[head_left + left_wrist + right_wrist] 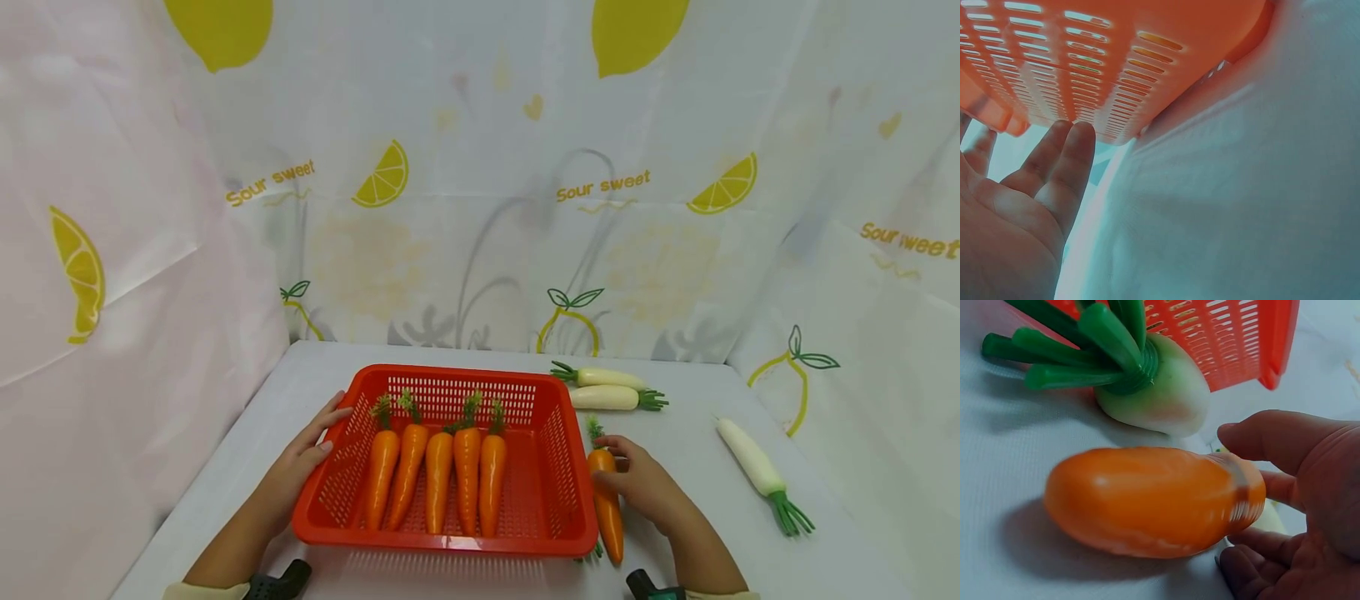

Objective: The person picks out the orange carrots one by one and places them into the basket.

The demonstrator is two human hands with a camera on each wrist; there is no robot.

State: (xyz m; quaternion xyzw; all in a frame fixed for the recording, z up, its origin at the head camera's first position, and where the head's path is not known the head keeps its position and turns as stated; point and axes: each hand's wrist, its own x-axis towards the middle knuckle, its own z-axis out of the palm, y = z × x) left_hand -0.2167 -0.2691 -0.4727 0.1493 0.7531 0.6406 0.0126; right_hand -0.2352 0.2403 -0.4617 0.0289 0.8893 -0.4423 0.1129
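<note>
A red plastic basket [551, 483] with slotted walls sits in the middle of the table in the head view. Inside it several orange carrots [438, 479] lie side by side, green tops toward the far wall. My left hand [300, 462] rests on the basket's left side; its fingers are nearly straight against the slotted wall in the left wrist view. Just outside the right wall, my right hand [637, 483] curls thumb and fingers around the upper part of another carrot [1147, 503]. A white radish [1172, 394] with green stems lies between that carrot and the basket.
Two white radishes [606, 397] lie behind the basket's far right corner. Another radish [750, 458] lies at the right of the white table [697, 392]. Lemon-printed cloth [480, 250] hangs around the back and sides.
</note>
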